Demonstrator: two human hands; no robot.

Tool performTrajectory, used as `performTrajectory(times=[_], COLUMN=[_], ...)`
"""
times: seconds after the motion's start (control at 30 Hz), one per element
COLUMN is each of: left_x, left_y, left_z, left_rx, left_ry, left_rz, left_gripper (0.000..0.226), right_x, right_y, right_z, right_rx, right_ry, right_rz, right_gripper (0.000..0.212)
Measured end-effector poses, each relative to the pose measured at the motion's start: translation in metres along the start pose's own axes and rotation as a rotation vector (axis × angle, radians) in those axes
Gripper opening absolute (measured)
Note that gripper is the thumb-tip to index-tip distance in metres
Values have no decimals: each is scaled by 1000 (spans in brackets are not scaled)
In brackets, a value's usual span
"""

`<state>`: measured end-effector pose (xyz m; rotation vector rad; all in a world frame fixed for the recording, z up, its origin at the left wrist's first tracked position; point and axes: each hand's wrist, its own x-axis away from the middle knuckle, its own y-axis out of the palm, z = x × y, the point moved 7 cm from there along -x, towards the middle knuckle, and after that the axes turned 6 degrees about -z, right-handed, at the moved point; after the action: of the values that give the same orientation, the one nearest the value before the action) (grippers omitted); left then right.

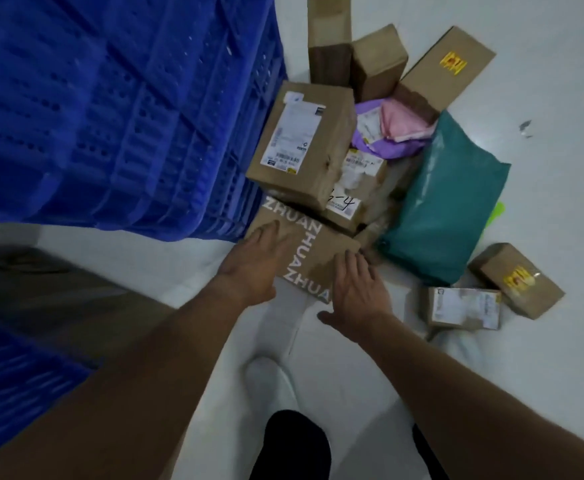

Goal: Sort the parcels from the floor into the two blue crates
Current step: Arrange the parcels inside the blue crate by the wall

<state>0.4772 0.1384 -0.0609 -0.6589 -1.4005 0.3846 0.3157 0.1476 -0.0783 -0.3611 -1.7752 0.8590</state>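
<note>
Evidently far from done, the left hand point(255, 261) and right hand point(356, 289) rest flat, fingers unclenched, on the ZHUAN-printed carton point(313, 252) at the blue crate's point(110, 116) corner, with a heap of parcels point(363, 168) beside that crate unsorted.

My left hand point(255, 261) and right hand point(356, 292) cover part of the ZHUAN box point(314, 251); the labelled box point(301, 143) hides its far end. That label's print is too blurred to read. The blue crate point(110, 116) runs off the top and left edges.
</note>
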Motion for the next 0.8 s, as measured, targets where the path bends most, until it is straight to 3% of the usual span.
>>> performTrajectory(times=[0.1, 0.23, 0.53, 0.8], left_x=[-41, -70, -90, -99], left_y=[9, 18, 34, 27], left_z=[-1, 0, -19, -29], left_rx=[-220, -273, -273, -269], left_ry=[33, 86, 61, 42], left_rz=[134, 214, 212, 191], left_gripper=[111, 106, 139, 152], right_x=[-36, -64, -79, -80], right_y=[13, 25, 39, 35], right_z=[1, 7, 5, 3], right_rx=[47, 66, 14, 12], right_ry=[25, 48, 86, 29], right_rz=[89, 116, 48, 101], right_gripper=[118, 130, 149, 143])
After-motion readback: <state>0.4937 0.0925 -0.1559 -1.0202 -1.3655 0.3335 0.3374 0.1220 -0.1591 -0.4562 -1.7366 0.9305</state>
